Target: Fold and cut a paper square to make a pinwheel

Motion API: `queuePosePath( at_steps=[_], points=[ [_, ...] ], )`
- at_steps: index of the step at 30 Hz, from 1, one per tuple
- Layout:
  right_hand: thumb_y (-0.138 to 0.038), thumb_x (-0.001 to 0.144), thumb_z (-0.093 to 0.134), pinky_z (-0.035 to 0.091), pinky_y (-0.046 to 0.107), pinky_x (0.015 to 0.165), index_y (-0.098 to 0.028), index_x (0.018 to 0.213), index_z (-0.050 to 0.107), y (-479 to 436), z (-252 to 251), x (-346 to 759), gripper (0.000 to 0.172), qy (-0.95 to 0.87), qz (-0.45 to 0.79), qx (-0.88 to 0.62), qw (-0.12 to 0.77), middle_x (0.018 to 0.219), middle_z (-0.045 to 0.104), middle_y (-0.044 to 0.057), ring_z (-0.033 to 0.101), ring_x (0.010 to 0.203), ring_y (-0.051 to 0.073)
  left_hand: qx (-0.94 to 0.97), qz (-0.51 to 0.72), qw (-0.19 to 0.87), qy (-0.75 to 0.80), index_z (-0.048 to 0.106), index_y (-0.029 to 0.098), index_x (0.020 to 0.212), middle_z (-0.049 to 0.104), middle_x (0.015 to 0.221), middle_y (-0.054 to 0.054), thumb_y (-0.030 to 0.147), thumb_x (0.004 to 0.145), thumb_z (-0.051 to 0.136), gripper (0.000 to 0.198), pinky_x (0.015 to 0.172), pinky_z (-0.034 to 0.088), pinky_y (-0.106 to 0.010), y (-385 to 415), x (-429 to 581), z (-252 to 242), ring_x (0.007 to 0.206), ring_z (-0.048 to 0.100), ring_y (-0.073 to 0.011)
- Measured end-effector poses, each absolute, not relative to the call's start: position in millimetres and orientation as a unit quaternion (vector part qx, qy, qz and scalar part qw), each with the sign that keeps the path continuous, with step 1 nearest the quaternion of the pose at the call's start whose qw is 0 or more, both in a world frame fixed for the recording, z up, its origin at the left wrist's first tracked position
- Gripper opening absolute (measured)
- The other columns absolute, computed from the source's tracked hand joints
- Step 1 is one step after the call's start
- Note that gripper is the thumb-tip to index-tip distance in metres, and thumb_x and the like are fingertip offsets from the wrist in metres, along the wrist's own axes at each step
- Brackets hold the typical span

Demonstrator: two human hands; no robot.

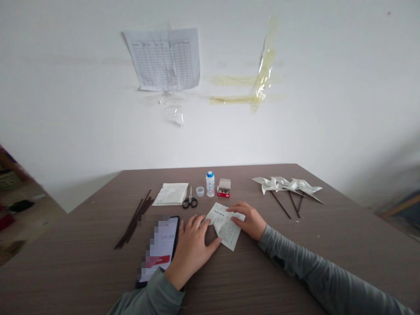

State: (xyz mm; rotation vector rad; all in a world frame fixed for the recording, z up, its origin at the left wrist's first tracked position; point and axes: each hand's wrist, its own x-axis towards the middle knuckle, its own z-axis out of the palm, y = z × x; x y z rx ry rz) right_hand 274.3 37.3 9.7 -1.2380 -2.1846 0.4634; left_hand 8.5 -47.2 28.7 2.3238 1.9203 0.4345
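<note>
Nearby, an open box (224, 191) of tacks

Bright, even light falls on the white wall (210, 131), and the folded paper (226, 229) casts almost no shadow on the brown table (65, 271). Wide-angle distortion bends the frame toward 4 and 8 o'clock; the wall dims near 3 o'clock; the phone screen (160, 249) is mosaic-blurred.
</note>
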Motion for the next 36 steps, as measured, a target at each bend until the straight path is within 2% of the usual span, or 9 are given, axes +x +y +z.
queuePosePath(
  at_steps=[2, 4, 8, 12, 19, 26, 30, 33, 36],
  points=[
    [-0.013, 0.107, 0.078, 0.07, 0.055, 0.13, -0.035, 0.141, 0.103, 53.5, 16.2, 274.2, 0.048, -0.815, 0.151, -0.462, 0.315, 0.142, 0.094, 0.009, 0.087, 0.137, 0.037, 0.762, 0.142, 0.052, 0.63, 0.089, 0.027, 0.165, 0.08, 0.184, -0.02, 0.044, 0.113, 0.09, 0.055, 0.152, 0.047, -0.087, -47.9, 7.9, 29.3, 0.177, 0.067, -0.0538],
    [-0.01, 0.104, 0.078, 0.066, 0.059, 0.137, -0.032, 0.152, 0.099, 73.2, 25.4, 273.3, 0.056, -0.829, 0.134, -0.439, 0.321, 0.152, 0.09, 0.012, 0.084, 0.146, 0.036, 0.762, 0.137, 0.056, 0.631, 0.089, 0.026, 0.166, 0.079, 0.185, -0.02, 0.044, 0.113, 0.091, 0.056, 0.153, 0.046, -0.086, -48.3, 7.1, 29.4, 0.179, 0.066, -0.0536],
    [-0.012, 0.103, 0.085, 0.061, 0.066, 0.143, -0.031, 0.163, 0.094, 111.4, 47.1, 263.3, 0.064, -0.869, 0.103, -0.404, 0.268, 0.177, 0.076, 0.019, 0.076, 0.155, 0.037, 0.764, 0.139, 0.055, 0.628, 0.089, 0.028, 0.166, 0.08, 0.184, -0.019, 0.043, 0.112, 0.092, 0.056, 0.154, 0.046, -0.085, -47.5, 3.0, 29.3, 0.179, 0.066, -0.0536],
    [-0.005, 0.106, 0.084, 0.058, 0.069, 0.146, -0.035, 0.167, 0.093, 138.0, 54.4, 242.5, 0.069, -0.878, 0.059, -0.412, 0.236, 0.188, 0.069, 0.017, 0.07, 0.163, 0.039, 0.763, 0.135, 0.066, 0.628, 0.088, 0.027, 0.168, 0.08, 0.184, -0.019, 0.045, 0.112, 0.092, 0.059, 0.155, 0.044, -0.084, -46.2, -1.2, 30.8, 0.18, 0.065, -0.0534],
    [0.006, 0.107, 0.076, 0.056, 0.067, 0.149, -0.044, 0.182, 0.081, 158.4, 36.2, 221.6, 0.091, -0.883, 0.054, -0.421, 0.198, 0.2, 0.064, 0.012, 0.063, 0.175, 0.042, 0.763, 0.136, 0.078, 0.627, 0.087, 0.026, 0.169, 0.079, 0.185, -0.018, 0.047, 0.112, 0.09, 0.06, 0.157, 0.04, -0.084, -47.0, -1.4, 32.0, 0.181, 0.064, -0.0533],
    [0.008, 0.104, 0.064, 0.06, 0.067, 0.144, -0.053, 0.189, 0.071, 165.9, 20.7, 217.3, 0.105, -0.878, 0.054, -0.439, 0.182, 0.2, 0.065, 0.005, 0.062, 0.176, 0.042, 0.769, 0.141, 0.081, 0.619, 0.087, 0.026, 0.168, 0.081, 0.184, -0.019, 0.05, 0.113, 0.089, 0.06, 0.157, 0.041, -0.085, -45.9, -2.3, 32.2, 0.179, 0.066, -0.0534],
    [0.01, 0.1, 0.059, 0.055, 0.067, 0.146, -0.053, 0.192, 0.067, 165.6, 20.9, 213.6, 0.112, -0.878, 0.054, -0.444, 0.169, 0.198, 0.067, 0.006, 0.063, 0.175, 0.04, 0.767, 0.13, 0.076, 0.624, 0.087, 0.027, 0.169, 0.08, 0.185, -0.017, 0.05, 0.114, 0.089, 0.059, 0.157, 0.041, -0.083, -46.0, -2.3, 32.3, 0.18, 0.065, -0.0518],
    [0.012, 0.096, 0.059, 0.053, 0.065, 0.146, -0.051, 0.19, 0.071, 164.5, 23.7, 207.9, 0.114, -0.873, 0.056, -0.452, 0.175, 0.191, 0.073, 0.008, 0.065, 0.171, 0.039, 0.768, 0.129, 0.078, 0.623, 0.086, 0.027, 0.17, 0.08, 0.185, -0.018, 0.049, 0.114, 0.089, 0.06, 0.157, 0.042, -0.084, -45.8, -3.2, 31.4, 0.181, 0.064, -0.0521],
    [0.012, 0.093, 0.06, 0.054, 0.061, 0.143, -0.047, 0.181, 0.081, 163.9, 25.3, 204.5, 0.109, -0.864, 0.066, -0.451, 0.211, 0.178, 0.081, 0.008, 0.069, 0.162, 0.037, 0.77, 0.139, 0.078, 0.618, 0.086, 0.026, 0.169, 0.081, 0.184, -0.019, 0.05, 0.113, 0.09, 0.061, 0.156, 0.042, -0.084, -45.4, -4.2, 29.2, 0.18, 0.065, -0.0531]
  ],
)
